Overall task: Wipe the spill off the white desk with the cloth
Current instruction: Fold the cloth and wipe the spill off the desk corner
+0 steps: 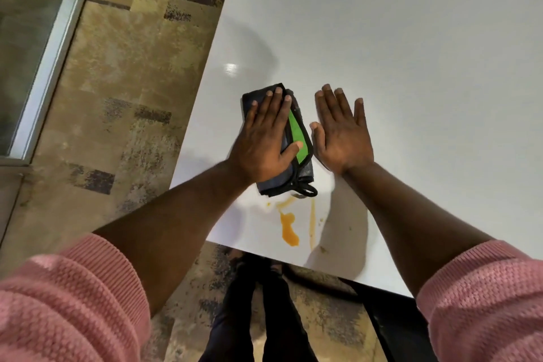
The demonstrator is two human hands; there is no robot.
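Orange liquid, the spill point(289, 229), was seen on the white table point(411, 38) close to its near edge, as a thick blob with a thin streak beside it and a few small drops around them. Just beyond the spill, farther from the near edge, a folded cloth point(299, 138) was laid flat on the table; it was dark grey with a bright green panel showing and a black hanging loop at the end nearest the spill. The loop end was seen almost touching the upper trace of the spill, while the blob itself lay uncovered. The left hand point(264, 138) was pressed flat on top of the cloth, fingers stretched out and held side by side, the thumb resting on the green panel; nothing was gripped. The right hand point(342, 132) was placed palm down on the bare table just beside the cloth on its right, fingers extended and slightly spread, empty. Pink knitted sleeves point(67, 303) were pushed back on both forearms. A mottled tan and dark carpet point(123, 73) was seen to the left of the table, and dark trouser legs point(264, 317) below its near edge.
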